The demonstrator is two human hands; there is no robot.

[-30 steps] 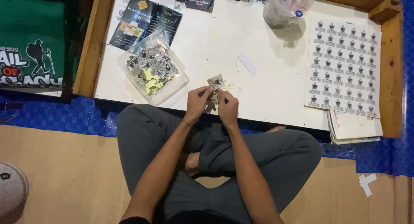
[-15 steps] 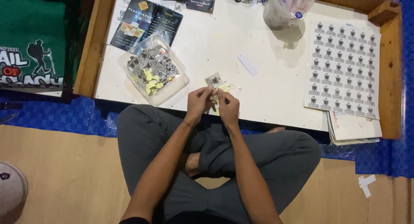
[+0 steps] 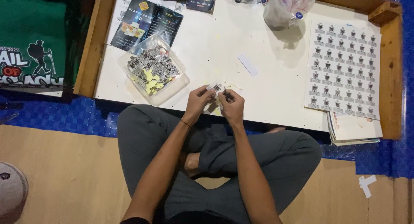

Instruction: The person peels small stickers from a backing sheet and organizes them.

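- Down at the near edge of the white tabletop: a small sticker, pale with dark black-and-grey printing, roughly square, pinched between fingertips of both hands just above the surface.
- Left hand: fingers curled, thumb and forefinger pressed together on the sticker's left edge; thin band at the wrist.
- Right hand: fingers bunched, tips closed at the sticker's right side; whether on the sticker itself or on a peeling backing, cannot tell.
- Just left of the hands: clear plastic tub, tilted against the table edge, filled with many similar black-and-white stickers and yellow backing scraps.
- Well to the right: sticker sheet with rows of matching small dark printed squares, lying flat on a stack of further sheets.
- Farther back: dark brochure, small white paper strip, clear plastic bag.
- Under the hands: crossed legs in grey trousers on a tan floor.
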